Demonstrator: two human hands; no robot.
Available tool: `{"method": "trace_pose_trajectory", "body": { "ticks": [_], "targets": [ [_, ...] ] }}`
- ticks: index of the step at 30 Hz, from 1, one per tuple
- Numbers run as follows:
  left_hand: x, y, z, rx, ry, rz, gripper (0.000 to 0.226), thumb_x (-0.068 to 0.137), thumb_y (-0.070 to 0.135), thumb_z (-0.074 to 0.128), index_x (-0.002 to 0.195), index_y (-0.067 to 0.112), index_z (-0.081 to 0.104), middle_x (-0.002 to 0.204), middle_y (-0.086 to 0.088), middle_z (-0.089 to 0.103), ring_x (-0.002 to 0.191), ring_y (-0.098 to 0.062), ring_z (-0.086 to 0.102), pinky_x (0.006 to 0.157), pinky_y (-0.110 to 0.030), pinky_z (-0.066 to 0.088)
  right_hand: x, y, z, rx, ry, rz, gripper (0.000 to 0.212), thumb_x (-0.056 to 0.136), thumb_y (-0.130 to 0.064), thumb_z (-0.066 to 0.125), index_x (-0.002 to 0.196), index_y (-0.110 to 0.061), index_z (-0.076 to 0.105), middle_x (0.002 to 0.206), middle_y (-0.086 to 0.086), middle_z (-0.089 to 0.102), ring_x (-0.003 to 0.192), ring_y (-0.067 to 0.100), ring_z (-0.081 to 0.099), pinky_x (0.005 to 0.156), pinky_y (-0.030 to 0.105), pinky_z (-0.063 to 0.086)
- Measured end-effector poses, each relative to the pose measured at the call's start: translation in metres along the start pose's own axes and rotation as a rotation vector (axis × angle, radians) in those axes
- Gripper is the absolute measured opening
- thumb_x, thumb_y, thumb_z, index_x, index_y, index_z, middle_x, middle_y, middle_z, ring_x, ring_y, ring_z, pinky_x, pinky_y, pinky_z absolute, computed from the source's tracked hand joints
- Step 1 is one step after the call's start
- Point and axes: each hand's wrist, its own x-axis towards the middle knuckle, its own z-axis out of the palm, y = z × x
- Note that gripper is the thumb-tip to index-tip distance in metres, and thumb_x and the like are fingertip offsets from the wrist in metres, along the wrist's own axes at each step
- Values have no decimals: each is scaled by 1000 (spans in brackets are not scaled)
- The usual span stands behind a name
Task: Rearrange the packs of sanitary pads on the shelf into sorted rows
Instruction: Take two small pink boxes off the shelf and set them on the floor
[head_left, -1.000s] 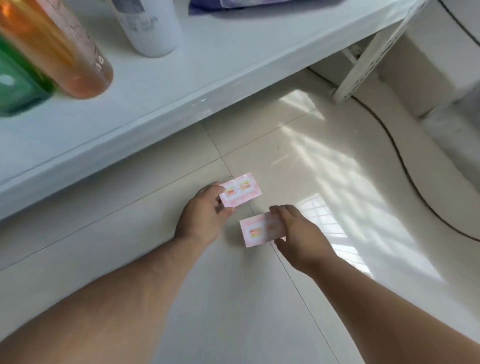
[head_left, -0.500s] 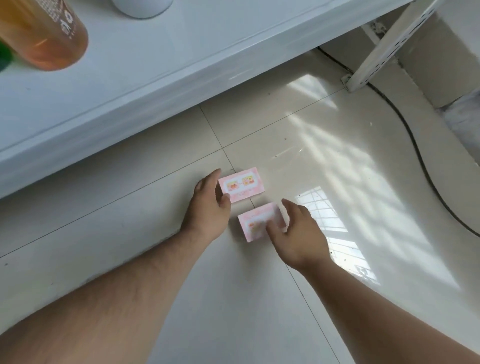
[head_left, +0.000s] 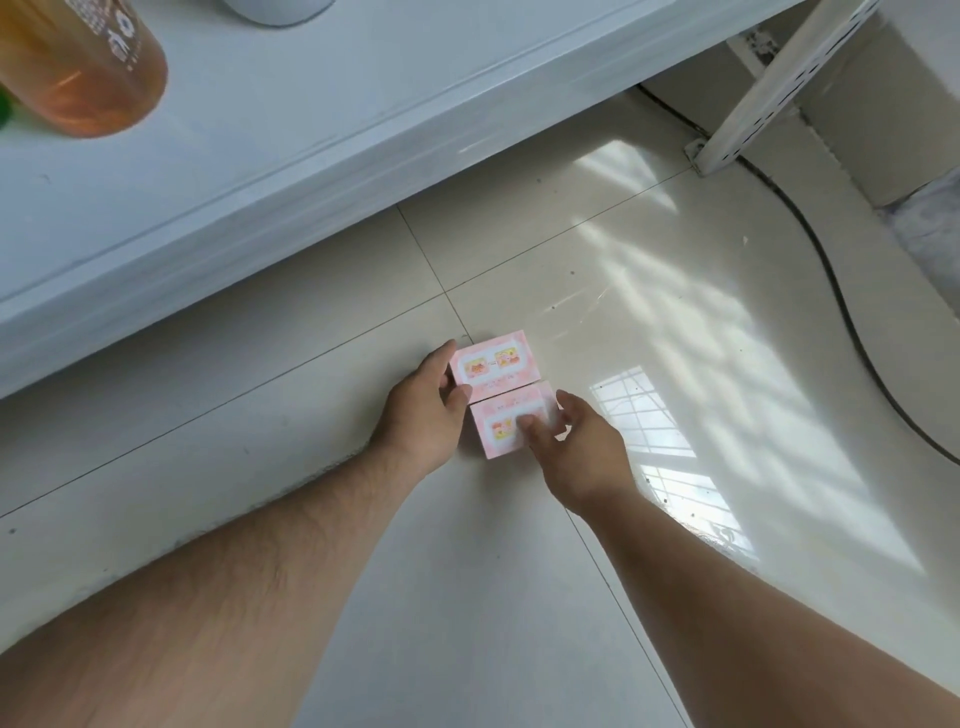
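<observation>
Down low, both hands work on the tiled floor (head_left: 519, 597), in front of and below the white shelf (head_left: 270, 135). Two pink packs of sanitary pads lie flat, long edges touching, one behind the other. Far pack (head_left: 493, 364): left hand (head_left: 423, 415) holds its left end, fingers over the far corner, thumb at the seam between the packs. Near pack (head_left: 501, 431): right hand (head_left: 576, 449) grips its right end, thumb pressed on the printed top face, fingers curled round the right side. Both printed faces are up and run the same way. Neither pack is on the shelf. On the shelf surface only an amber bottle (head_left: 88, 67) at upper left and the base of a white container (head_left: 278, 10) at the top edge are visible; no other pads are in view. A black cable (head_left: 831, 291) runs across the floor at right, well apart from the hands. Judgement: the step in hand is squaring the two packs together into a matched pair, a gathering stage ahead of placement. Next move likely calls for closing both hands around the pair as one block, lifting without letting the seam slip, and carrying it up to the shelf. Which row it belongs in cannot be told from this view.
</observation>
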Motion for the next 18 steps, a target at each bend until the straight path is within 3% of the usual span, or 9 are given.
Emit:
{"method": "trace_pose_trajectory", "body": {
  "ticks": [2, 4, 6, 9, 12, 18],
  "targets": [
    [-3, 2, -1, 12, -21, -25, 58, 96, 26, 53, 146, 43, 30, 117, 11, 60, 100, -22, 67, 89, -45, 56, -6, -2, -5, 17, -22, 39, 44, 94, -44, 62, 124, -12, 57, 93, -17, 59, 106, 20, 60, 67, 16, 35],
    [-12, 6, -4, 14, -43, -60, 61, 97, 27, 50, 149, 44, 22, 118, 10, 58, 101, -21, 66, 91, -46, 55, -14, -3, -12, 18, -41, 76, 65, 94, -48, 61, 144, -10, 44, 128, -4, 61, 129, 20, 51, 90, 20, 37],
    [-25, 12, -10, 25, -53, -84, 61, 98, 29, 46, 151, 42, 19, 124, 8, 56, 106, -20, 64, 94, -47, 53, -23, -4, -21, 0, -44, 96, 72, 95, -50, 58, 152, -14, 34, 149, 1, 48, 137, 20, 45, 101, 26, 36],
    [-58, 33, -27, 65, -35, -98, 59, 99, 29, 44, 152, 38, 21, 134, 5, 53, 114, -19, 61, 99, -45, 50, -44, -13, -43, -8, -40, 97, 70, 95, -52, 56, 152, -16, 35, 149, 2, 48, 136, 19, 46, 101, 27, 37],
    [-109, 68, -50, 251, -44, -65, 59, 100, 28, 44, 153, 36, 20, 146, 6, 45, 122, -19, 53, 101, -38, 47, -76, -31, -75, -53, -68, 71, 66, 96, -51, 54, 151, -18, 36, 148, 1, 49, 135, 17, 48, 105, 29, 37],
    [-233, 186, -111, 717, -156, 19, 68, 97, 34, 45, 155, 33, 10, 163, 8, 9, 146, -21, 20, 110, -38, 33, -176, -106, -174, -456, -138, -195, 58, 99, -47, 46, 149, -19, 36, 150, 2, 42, 137, 25, 39, 110, 38, 36]
  ]
}}
